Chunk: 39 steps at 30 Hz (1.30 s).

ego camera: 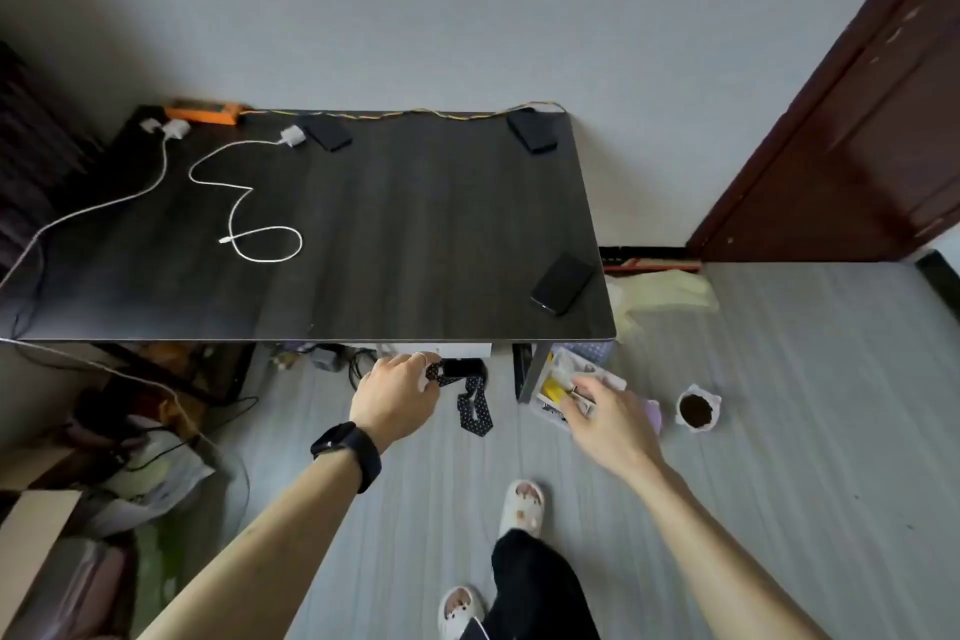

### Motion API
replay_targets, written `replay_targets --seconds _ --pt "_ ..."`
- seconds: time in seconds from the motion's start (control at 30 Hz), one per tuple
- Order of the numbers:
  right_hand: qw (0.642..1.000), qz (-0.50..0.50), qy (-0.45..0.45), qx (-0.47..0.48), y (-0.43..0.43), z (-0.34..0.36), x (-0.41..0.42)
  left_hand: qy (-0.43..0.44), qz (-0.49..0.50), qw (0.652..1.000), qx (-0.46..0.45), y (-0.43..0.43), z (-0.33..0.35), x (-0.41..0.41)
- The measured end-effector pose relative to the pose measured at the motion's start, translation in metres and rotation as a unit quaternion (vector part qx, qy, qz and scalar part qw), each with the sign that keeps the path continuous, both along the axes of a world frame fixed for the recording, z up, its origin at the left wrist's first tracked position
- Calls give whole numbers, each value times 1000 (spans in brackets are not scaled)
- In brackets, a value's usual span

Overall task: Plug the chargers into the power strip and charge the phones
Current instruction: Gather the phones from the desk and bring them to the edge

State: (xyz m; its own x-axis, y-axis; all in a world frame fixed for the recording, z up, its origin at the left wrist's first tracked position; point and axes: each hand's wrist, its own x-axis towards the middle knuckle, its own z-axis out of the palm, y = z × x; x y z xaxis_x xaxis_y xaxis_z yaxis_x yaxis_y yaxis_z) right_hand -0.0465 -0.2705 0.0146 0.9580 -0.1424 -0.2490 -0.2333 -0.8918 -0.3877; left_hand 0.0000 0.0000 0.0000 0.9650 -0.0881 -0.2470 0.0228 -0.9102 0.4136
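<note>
Dark bench [395, 234] is standing against the wall. Orange power strip [202, 113] is lying at its back left corner, and its twisted cord [415, 112] is running along the back edge.

Two white chargers [174, 127] are lying on the bench just in front of the strip. Whether they are plugged in, cannot tell. Their cable [130, 195] is trailing off the left edge. A third charger [292, 135] is lying right of them, unplugged. Its white cable [300, 242] is looping across the bench, with the free end lying on the surface.

Three black phones:
- first phone [327, 133] is lying just beside the third charger
- second phone [532, 131] is sitting at the back right corner
- third phone [563, 283] is lying near the front right corner, tilted

Both hands are hanging below the front edge, well apart from the chargers. Left hand [397, 392], wearing a black watch [348, 452], is curling its fingers at a dotted strap [472, 413] on the floor. Grip state there: cannot tell, fingers hidden. Right hand [608, 418] is hovering over a clear box [550, 374] on the floor, grip wide, fingers loose. A cup [697, 411] of brown stuff is sitting right of the box. Feet in white slippers [522, 507] are standing on the grey floor.
</note>
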Motion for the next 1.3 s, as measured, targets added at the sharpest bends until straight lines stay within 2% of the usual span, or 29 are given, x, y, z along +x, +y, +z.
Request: replay_targets --seconds 0.13,0.27,0.33,0.43,0.53,0.67,0.83,1.0,1.13,1.2,1.3 --pt "996 -24 68 47 4 -32 56 64 15 998 17 6 -29 39" --pt "985 -96 121 75 4 -66 129 104 27 994 36 13 -60 90" --pt "977 -133 151 67 4 -81 165 140 31 988 56 20 -74 116" --pt "972 -172 149 57 7 -98 206 161 40 983 74 29 -93 150" --pt "968 -188 169 10 13 -105 240 189 48 974 115 38 -105 175" --pt "936 -284 207 20 26 -107 271 211 36 965 153 60 -115 191" --pt "891 -406 198 47 31 -110 292 222 -4 960 169 83 -121 195" --pt "879 -440 129 132 46 -108 277 220 -66 954 195 95 -117 197" --pt "886 -427 67 167 86 -91 257 250 -87 954 142 115 -110 211" --pt "886 -415 38 204 114 -82 247 290 -62 952 67 127 -101 224" --pt "877 -373 45 300 160 -68 232 340 -26 937 -73 144 -79 243"
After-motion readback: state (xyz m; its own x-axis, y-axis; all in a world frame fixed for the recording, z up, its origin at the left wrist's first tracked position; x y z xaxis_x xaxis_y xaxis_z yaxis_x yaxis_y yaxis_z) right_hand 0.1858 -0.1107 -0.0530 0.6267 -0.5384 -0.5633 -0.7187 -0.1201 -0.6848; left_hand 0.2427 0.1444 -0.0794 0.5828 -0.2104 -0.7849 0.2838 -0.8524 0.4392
